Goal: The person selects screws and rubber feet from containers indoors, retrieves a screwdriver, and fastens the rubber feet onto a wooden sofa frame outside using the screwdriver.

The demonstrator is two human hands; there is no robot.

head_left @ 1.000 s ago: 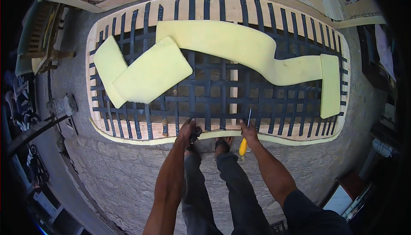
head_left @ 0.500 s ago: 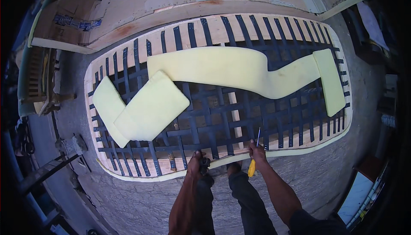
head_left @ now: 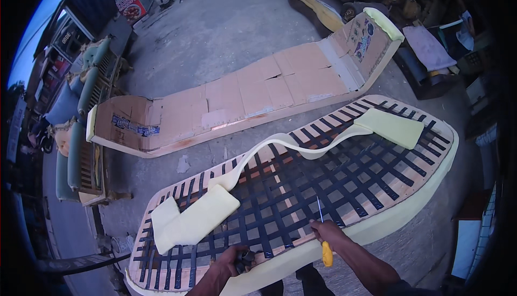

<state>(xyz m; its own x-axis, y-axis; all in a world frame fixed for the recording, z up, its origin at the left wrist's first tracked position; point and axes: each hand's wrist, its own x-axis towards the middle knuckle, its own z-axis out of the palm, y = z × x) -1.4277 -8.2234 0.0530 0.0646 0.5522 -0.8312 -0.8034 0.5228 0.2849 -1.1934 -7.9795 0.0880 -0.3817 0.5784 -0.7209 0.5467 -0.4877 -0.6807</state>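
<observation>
An oval wooden furniture frame [head_left: 405, 191] with a woven grid of black straps [head_left: 301, 199] fills the lower view, pale foam along its near side [head_left: 425, 210]. On top lie loose foam pieces [head_left: 199, 220] at the left, a wavy strip [head_left: 318, 150] and a rectangle [head_left: 390, 129] at the right. My left hand [head_left: 229, 261] is closed on a dark object [head_left: 245, 260] too unclear to name, at the frame's near edge. My right hand [head_left: 331, 234] grips a yellow-handled screwdriver [head_left: 327, 253] at that edge, its thin shaft pointing up over the straps.
A long cardboard-covered frame [head_left: 231, 102] with upturned ends lies beyond. Worn green chairs [head_left: 81, 161] stand at the left, a brown sofa [head_left: 318, 0] at the back right, with cloths [head_left: 428, 48] and a white-topped box [head_left: 466, 247] at the right. Concrete ground [head_left: 215, 21] surrounds them.
The view has lifted and turned, bringing the cardboard frame and background into sight and showing less of my legs. My hands remain at the strapped frame's near edge with the same objects.
</observation>
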